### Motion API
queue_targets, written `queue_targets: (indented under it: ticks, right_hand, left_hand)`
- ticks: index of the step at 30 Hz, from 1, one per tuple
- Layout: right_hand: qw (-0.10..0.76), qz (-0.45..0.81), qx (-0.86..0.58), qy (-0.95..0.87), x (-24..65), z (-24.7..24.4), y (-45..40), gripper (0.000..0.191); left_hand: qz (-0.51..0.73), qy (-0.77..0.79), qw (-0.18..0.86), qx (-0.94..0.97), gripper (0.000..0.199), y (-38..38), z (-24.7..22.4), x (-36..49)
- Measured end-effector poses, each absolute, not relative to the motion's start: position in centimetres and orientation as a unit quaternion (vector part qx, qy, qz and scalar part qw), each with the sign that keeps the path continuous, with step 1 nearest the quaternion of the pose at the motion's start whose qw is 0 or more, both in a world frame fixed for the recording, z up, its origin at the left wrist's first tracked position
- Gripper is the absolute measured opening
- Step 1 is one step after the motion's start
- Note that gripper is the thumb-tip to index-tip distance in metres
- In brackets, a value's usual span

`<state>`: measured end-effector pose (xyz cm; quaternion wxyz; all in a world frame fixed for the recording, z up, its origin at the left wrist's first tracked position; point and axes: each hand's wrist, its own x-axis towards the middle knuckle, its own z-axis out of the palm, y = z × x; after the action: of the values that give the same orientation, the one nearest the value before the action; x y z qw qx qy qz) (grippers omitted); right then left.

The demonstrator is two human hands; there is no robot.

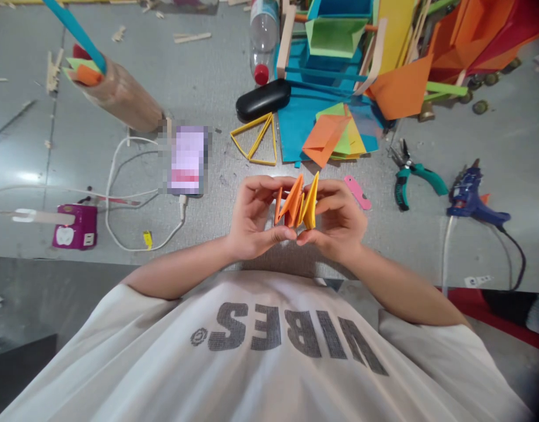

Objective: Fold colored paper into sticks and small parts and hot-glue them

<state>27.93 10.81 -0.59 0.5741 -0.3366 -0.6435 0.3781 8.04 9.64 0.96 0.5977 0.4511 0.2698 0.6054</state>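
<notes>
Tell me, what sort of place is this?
Probably a craft workspace: a glue gun and pliers lie on the grey table, and the person's left hand and right hand hold folded orange and yellow paper.

A grey table [217, 76] with a dull, metallic-looking top filled the upper part of the view, its near edge running nearly straight across. A thin dark seam [53, 117] crossed it at the left, and light glared off the surface in a pale patch [30, 176] nearby. Below lay a grey floor [98, 293]; at the right, a red strip [467, 302] bordered something black [507, 305], unclear in form.
</notes>
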Motion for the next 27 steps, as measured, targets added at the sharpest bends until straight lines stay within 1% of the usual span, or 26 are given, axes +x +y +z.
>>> queue_targets:
  ticks: [3, 8, 11, 15, 22, 27]
  right_hand:
    - [0.573, 0.375, -0.342, -0.643, 27.91, -1.02, 10.76, 0.055]
    - [0.561, 0.362, -0.355, -0.654, 27.95, -1.26, 10.58, 0.059]
    - [0.552, 0.353, -0.363, -0.662, 27.9, -0.86, 10.49, 0.057]
    - [0.564, 0.336, -0.341, -0.673, 27.71, -0.5, 10.46, 0.05]
    - [0.548, 0.348, -0.372, -0.664, 27.73, -0.57, 10.34, 0.055]
    - [0.568, 0.301, -0.33, -0.691, 27.56, -0.42, 10.63, 0.057]
  left_hand:
    - [0.604, 0.279, 0.607, 0.435, 0.08, 9.64, 0.94, 8.07]
    - [0.602, 0.285, 0.612, 0.427, 0.077, 9.56, 1.14, 8.09]
    - [0.597, 0.294, 0.614, 0.423, 0.074, 9.51, 1.23, 8.09]
    - [0.601, 0.291, 0.599, 0.441, 0.069, 9.54, 1.05, 8.12]
    - [0.59, 0.305, 0.588, 0.461, 0.068, 9.59, 0.83, 8.09]
    - [0.606, 0.244, 0.573, 0.495, 0.066, 10.05, 0.29, 8.07]
